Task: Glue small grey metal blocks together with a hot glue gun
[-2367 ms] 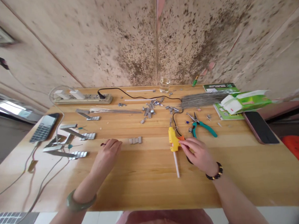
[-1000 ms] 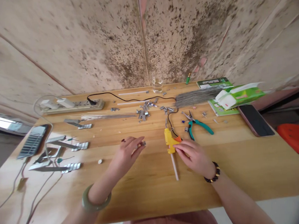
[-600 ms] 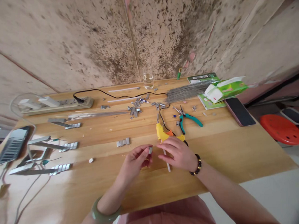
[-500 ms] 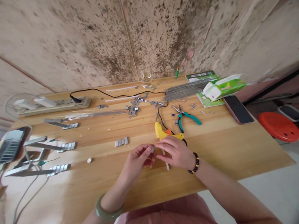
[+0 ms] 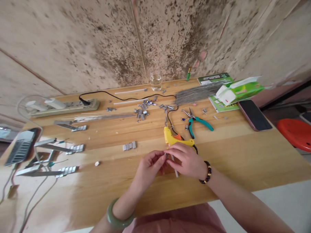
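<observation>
A small grey block is pinched between the fingertips of both hands, mostly covered by them. My left hand has its thumb and forefinger closed on it. From the other side, my right hand closes its thumb and fingers on the same block. Just beyond my right hand lies a yellow hot glue gun, its white glue stick jutting out below that hand. To the left, a short row of joined grey blocks rests on the table.
Teal-handled pliers lie right of the glue gun. Farther back are loose grey pieces, a wire bundle and a glass of water. A phone lies right; a power strip and bent metal assemblies are left.
My right fingertips have come in from beside the grey block to meet my left ones on it. The whole view has shifted slightly, so the table things appear farther right.
</observation>
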`<state>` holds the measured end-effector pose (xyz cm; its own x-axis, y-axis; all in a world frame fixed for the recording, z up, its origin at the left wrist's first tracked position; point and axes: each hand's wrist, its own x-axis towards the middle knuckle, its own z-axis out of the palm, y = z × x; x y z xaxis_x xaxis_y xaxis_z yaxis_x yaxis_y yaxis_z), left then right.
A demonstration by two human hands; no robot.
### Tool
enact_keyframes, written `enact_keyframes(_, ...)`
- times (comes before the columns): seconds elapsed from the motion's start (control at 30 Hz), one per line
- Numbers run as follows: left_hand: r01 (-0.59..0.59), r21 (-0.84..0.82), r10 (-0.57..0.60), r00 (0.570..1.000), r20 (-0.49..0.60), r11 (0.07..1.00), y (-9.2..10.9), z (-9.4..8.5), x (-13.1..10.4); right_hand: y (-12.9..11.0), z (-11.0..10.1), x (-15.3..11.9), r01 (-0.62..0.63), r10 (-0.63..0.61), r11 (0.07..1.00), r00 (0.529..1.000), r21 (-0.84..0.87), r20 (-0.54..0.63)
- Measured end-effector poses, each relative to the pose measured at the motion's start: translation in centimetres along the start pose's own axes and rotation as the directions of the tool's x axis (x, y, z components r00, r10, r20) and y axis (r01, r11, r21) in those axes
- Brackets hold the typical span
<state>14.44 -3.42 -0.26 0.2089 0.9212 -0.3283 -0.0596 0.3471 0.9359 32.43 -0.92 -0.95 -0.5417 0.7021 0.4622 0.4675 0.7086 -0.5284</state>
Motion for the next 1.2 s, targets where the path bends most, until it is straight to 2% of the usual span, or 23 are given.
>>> enact_keyframes(0.2,-0.046,0.004,0.045,0.994,0.098,0.999,-0.2,-0.5,-0.4,-0.1,-0.2,-0.1,-0.011,0.011,1.000,1.000,0.017,0.017)
enact_keyframes(0.33,-0.114,0.143,0.100,0.990,0.101,0.983,-0.4,-0.7,-0.5,-0.1,-0.2,-0.1,0.003,-0.005,0.999,0.999,0.051,0.049)
enact_keyframes(0.5,-0.256,0.440,0.231,0.967,0.112,0.860,0.1,-1.0,-1.1,-0.7,0.0,0.1,-0.038,0.036,0.996,0.999,0.077,0.023)
enact_keyframes(0.67,-0.361,0.580,0.351,0.927,0.135,0.731,0.1,-2.1,-1.6,-1.8,0.6,0.9,-0.059,0.059,0.998,0.998,-0.004,0.021)
enact_keyframes(0.83,-0.390,0.650,0.397,0.906,0.144,0.653,0.0,-4.1,-1.1,-2.8,1.7,2.7,-0.088,0.089,0.996,0.995,-0.029,0.046)
enact_keyframes(0.97,-0.404,0.696,0.418,0.894,0.163,0.593,0.9,-5.7,-0.5,-3.0,2.9,4.7,-0.117,0.116,0.993,0.991,0.018,0.060)
enact_keyframes(1.2,-0.378,0.728,0.393,0.905,0.162,0.572,1.9,-7.5,0.7,-2.6,4.8,6.5,-0.167,0.167,0.983,0.986,0.081,0.008)
